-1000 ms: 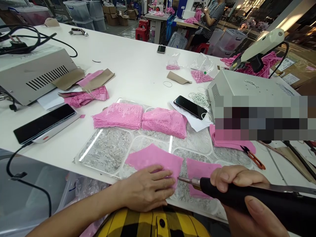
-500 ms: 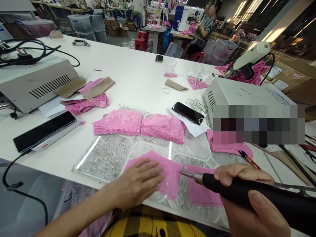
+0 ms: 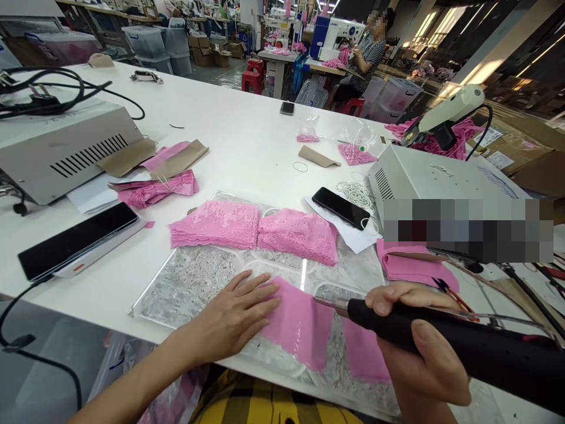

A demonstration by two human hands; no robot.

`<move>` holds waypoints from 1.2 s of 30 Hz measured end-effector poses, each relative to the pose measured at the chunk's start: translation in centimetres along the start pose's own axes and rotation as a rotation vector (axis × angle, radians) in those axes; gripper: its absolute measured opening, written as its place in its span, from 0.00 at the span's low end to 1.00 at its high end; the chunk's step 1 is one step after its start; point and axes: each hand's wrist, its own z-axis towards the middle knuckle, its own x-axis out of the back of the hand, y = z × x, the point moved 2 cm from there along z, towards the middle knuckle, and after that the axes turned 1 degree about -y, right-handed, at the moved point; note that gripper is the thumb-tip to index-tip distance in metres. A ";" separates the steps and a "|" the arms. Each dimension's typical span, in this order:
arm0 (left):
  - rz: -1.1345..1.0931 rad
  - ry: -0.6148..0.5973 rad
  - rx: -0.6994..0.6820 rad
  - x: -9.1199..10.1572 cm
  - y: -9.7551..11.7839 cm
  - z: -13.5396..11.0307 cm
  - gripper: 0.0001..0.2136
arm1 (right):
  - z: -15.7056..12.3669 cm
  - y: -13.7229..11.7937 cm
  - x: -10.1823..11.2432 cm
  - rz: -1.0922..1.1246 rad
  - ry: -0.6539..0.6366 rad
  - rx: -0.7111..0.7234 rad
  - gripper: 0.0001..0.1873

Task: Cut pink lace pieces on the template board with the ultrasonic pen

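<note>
My left hand (image 3: pixel 236 321) lies flat, fingers spread, on the left side of a pink fabric piece (image 3: pixel 300 324). That piece rests on a clear, patterned template board (image 3: pixel 185 285). In my right hand (image 3: pixel 424 353) is a thick black handheld tool (image 3: pixel 397 327) with a pointed metal tip, aimed left. The tip appears at the upper right edge of the piece; whether it touches is unclear. A second pink piece (image 3: pixel 364 350) lies to the right, partly hidden by the tool and hand. Two stacks of pink lace, a left stack (image 3: pixel 214 224) and a right stack (image 3: pixel 295 235), sit at the board's far side.
A black phone (image 3: pixel 339 207) lies on white paper beyond the board, near white elastic loops (image 3: pixel 353 193). Grey vented boxes flank the work area, one at left (image 3: pixel 75 147) and one at right (image 3: pixel 432 176). Folded pink fabric (image 3: pixel 412 268) lies at right. A person sits at a sewing machine behind.
My left hand has slid left toward the side of the pink piece, uncovering more of it. The tool has moved left, its tip now overlapping the piece's upper edge.
</note>
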 end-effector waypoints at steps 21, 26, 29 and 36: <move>0.025 -0.057 -0.002 -0.1 0.0 -0.1 0.17 | 0.2 0.4 -0.9 0.048 -0.015 -0.045 0.05; 0.011 -0.021 -0.003 -0.3 0.0 -0.2 0.17 | 0.4 0.6 -2.3 0.064 -0.030 -0.034 0.06; -0.008 -0.001 0.020 -0.4 0.1 -0.3 0.17 | 0.5 0.9 -2.7 0.059 -0.044 -0.041 0.06; -0.051 0.013 0.034 -0.2 0.0 -0.3 0.17 | 0.4 1.4 -2.9 0.058 -0.047 -0.049 0.05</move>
